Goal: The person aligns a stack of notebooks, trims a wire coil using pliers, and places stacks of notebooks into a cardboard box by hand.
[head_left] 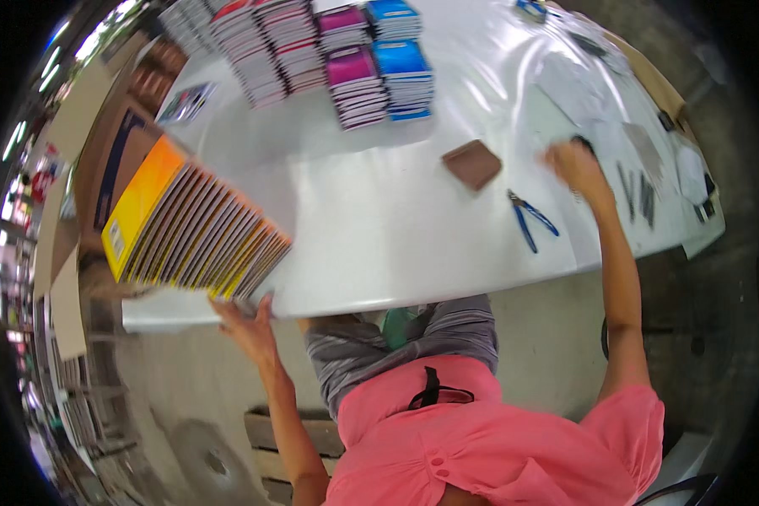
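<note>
A leaning row of yellow-orange notebooks (202, 228) lies at the table's left front edge, its many page edges fanned toward me. My left hand (249, 331) is at its near lower corner, thumb and fingers apart, the fingertips at the notebooks' edge. Over the right side of the table, my right hand (575, 169) is smeared by motion, so its fingers cannot be read. A small dark object (584, 145) shows just beyond it. Blue-handled pliers (531, 221) lie nearer me with their jaws pointing away, and a brown flat pad (472, 164) sits to their upper left.
Stacks of red notebooks (288, 46), purple notebooks (356, 84) and blue notebooks (403, 78) stand at the back. Cardboard boxes (114, 160) flank the table's left side. Several thin dark tools (647, 201) lie at the right, near crumpled clear plastic (569, 84).
</note>
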The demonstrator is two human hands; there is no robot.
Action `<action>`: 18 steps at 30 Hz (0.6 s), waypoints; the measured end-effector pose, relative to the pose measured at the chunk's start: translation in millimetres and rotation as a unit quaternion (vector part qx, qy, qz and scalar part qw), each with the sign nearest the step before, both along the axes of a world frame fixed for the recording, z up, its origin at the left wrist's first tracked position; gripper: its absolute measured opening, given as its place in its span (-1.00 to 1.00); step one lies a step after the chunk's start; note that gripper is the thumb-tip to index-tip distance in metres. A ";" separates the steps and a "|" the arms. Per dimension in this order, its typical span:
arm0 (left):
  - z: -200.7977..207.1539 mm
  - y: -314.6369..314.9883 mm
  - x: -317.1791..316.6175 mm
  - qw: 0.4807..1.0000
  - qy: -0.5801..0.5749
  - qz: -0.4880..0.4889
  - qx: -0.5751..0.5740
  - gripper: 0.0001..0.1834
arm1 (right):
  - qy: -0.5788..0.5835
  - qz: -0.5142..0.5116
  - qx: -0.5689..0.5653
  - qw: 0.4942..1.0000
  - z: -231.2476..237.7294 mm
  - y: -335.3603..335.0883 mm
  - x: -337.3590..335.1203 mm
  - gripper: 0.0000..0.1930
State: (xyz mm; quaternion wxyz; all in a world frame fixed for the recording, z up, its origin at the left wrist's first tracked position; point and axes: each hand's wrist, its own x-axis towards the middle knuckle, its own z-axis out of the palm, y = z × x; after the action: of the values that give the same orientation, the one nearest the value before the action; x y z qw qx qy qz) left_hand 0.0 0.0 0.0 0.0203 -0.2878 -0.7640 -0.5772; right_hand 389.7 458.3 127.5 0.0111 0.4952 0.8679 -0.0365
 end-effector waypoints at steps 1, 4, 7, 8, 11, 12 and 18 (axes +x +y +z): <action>-8.1 0.3 13.3 0.990 -0.001 0.068 -0.124 0.10 | -0.042 0.024 -0.010 0.999 -13.0 -35.4 4.6 -0.44; 7.2 11.0 -33.8 0.956 0.081 0.145 -0.243 0.08 | -0.063 0.031 -0.088 0.994 -30.4 -104.1 -21.7 -0.43; -11.0 0.0 -32.1 0.948 0.101 0.159 -0.257 0.01 | -0.036 0.056 0.023 0.997 -47.5 -132.0 -21.8 -0.44; -15.1 -4.6 -31.1 0.943 0.107 0.159 -0.272 -0.02 | -0.033 0.095 0.056 0.993 -43.8 -139.4 -25.1 -0.50; -10.4 3.2 -27.8 0.942 0.111 0.150 -0.279 -0.10 | 0.013 0.142 0.103 0.984 -44.0 -156.3 -51.3 -0.60; -8.3 5.0 -28.0 0.943 0.108 0.147 -0.278 -0.14 | 0.055 0.156 0.113 0.980 -53.5 -160.8 -63.2 -0.64; 2.4 7.0 -33.5 0.936 0.094 0.173 -0.291 -0.23 | 0.092 0.336 0.076 0.935 -54.6 -208.0 -138.2 -0.60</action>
State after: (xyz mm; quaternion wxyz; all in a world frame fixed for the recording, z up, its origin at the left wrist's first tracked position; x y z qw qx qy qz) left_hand -33.5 7.0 2.4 0.1066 -0.1976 -0.9310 -0.2879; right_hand 251.6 250.2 72.9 -0.0942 0.1691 0.9810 -0.0102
